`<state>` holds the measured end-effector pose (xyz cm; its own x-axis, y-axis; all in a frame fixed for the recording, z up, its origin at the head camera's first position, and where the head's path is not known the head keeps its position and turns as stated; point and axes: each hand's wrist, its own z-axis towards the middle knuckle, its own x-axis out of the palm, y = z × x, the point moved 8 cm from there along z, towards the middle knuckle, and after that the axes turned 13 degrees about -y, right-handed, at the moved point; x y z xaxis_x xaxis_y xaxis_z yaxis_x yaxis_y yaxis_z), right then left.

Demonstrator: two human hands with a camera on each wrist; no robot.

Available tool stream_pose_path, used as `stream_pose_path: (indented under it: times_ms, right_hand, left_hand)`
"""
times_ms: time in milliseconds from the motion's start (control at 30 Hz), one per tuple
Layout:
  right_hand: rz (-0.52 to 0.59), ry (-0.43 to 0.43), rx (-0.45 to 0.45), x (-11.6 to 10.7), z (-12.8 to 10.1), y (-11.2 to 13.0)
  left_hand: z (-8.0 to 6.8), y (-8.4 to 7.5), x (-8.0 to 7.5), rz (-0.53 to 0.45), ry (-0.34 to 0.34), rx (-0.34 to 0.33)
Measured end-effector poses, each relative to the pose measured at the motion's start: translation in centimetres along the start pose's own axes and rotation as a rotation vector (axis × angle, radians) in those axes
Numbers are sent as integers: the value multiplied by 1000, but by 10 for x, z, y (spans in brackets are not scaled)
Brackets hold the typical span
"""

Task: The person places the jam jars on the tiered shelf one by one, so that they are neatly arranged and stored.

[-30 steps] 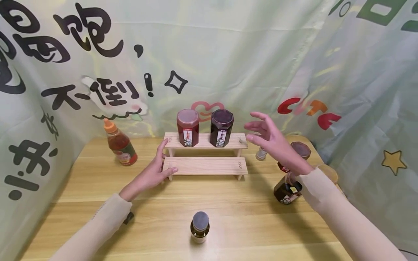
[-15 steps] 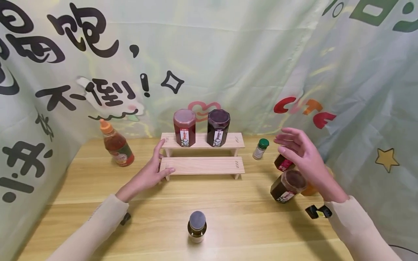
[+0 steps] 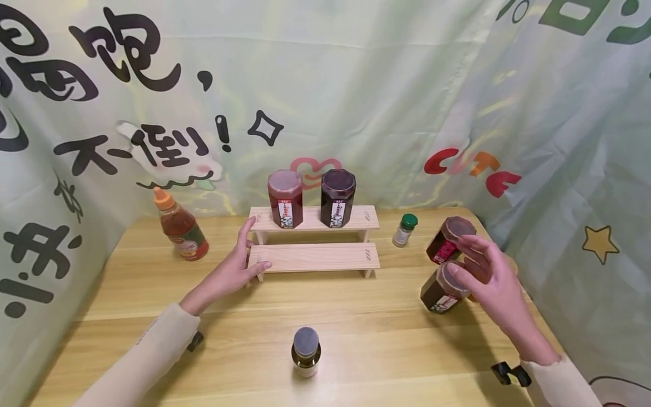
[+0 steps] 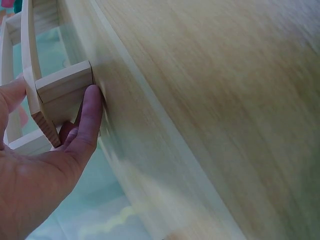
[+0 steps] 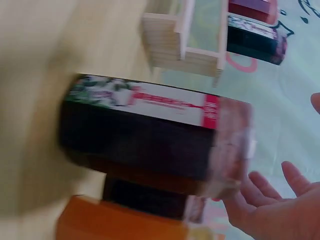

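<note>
A two-step wooden display rack (image 3: pixel 315 257) stands mid-table, its upper step bearing a red jam jar (image 3: pixel 286 198) and a dark purple jam jar (image 3: pixel 338 198). My left hand (image 3: pixel 239 265) grips the rack's left end, thumb over the lower step; in the left wrist view the fingers wrap the end leg (image 4: pixel 65 82). At the right, my right hand (image 3: pixel 490 277) reaches over the lid of a dark brown jam jar (image 3: pixel 438 291), fingers spread and lightly bent. Just behind that jar is another dark jar with a pink label (image 3: pixel 447 240). An orange jar (image 5: pixel 120 220) is mostly hidden behind the hand.
An orange-capped sauce bottle (image 3: pixel 183 229) stands at the back left. A small green-lidded shaker (image 3: pixel 405 230) is right of the rack. Near the front stands a dark bottle with a grey cap (image 3: pixel 306 350). A printed cloth (image 3: pixel 356 85) hangs behind the table.
My right hand has moved from beside the upper step, right and toward me, to the brown jar, uncovering the green-lidded shaker. My left hand stays on the rack.
</note>
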<state>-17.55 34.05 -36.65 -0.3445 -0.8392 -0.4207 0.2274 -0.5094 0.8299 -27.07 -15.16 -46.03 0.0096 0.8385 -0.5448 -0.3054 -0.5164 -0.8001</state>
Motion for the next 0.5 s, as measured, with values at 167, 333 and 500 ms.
stream_pose_path:
  times_ms: [167, 333, 500]
  right_hand:
    - [-27, -14, 14, 1, -11, -10]
    - [-72, 6, -10, 7, -19, -19]
    - [-110, 34, -16, 11, -25, -35]
  left_hand:
    - [1, 1, -1, 10, 1, -9]
    - [0, 1, -2, 3, 5, -15]
    - [-1, -1, 0, -6, 5, -4]
